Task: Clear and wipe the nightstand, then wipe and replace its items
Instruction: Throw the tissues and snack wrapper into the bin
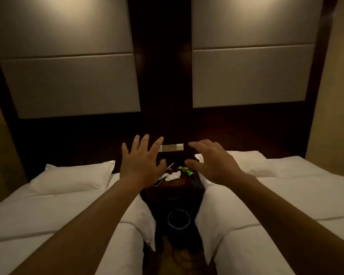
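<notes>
Clutter covers the dark nightstand (178, 185), which stands in the gap between the left bed (48, 211) and the right bed (298, 195), against the far wall below a pale switch panel (172, 147). I have both arms stretched out over it. My left hand (141, 161) is spread wide, fingers straight and fanned, holding nothing. My right hand (213, 163) is open too, fingers loosely bent and thumb apart, also empty. Both hover above the top, as far as I can judge in this dim light. Between them lie a crumpled tissue (173, 175) near the middle, a green wrapper (186, 170) just to its right and slightly farther, and a tilted white card (160, 178) at the left edge, partly hidden by my left hand. A dark object (196, 182) sits at the right edge; I cannot tell what it is. I expect the tissue and wrapper to be nearly weightless and soft, so a light fingertip pinch anywhere on top should lift them, though the wrapper may be slick. The card looks thin and stiff; I would take it by a free edge. A round bin (178, 218) stands on the floor on the near side of the nightstand.
</notes>
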The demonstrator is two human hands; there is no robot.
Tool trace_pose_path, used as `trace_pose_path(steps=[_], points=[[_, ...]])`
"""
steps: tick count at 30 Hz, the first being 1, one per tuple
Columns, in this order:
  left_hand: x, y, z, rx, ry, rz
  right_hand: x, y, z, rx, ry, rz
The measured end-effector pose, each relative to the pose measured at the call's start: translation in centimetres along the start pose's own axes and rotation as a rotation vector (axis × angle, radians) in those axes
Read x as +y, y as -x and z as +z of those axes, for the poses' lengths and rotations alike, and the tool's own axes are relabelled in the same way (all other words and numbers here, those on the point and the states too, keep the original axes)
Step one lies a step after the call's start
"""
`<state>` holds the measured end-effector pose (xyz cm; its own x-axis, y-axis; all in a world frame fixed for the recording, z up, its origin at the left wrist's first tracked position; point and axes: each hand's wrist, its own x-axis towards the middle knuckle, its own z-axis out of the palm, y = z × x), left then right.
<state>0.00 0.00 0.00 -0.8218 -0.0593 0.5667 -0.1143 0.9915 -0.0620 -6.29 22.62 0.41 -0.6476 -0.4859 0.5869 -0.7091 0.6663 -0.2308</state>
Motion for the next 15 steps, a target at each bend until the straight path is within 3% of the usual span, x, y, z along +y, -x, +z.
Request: trace_pose_path(steps=[15], points=[[-6.9,-16.1,23.5,-0.178,-0.016,-0.093,16.3,-18.2,19.2,-0.195,-0.052,0.17]])
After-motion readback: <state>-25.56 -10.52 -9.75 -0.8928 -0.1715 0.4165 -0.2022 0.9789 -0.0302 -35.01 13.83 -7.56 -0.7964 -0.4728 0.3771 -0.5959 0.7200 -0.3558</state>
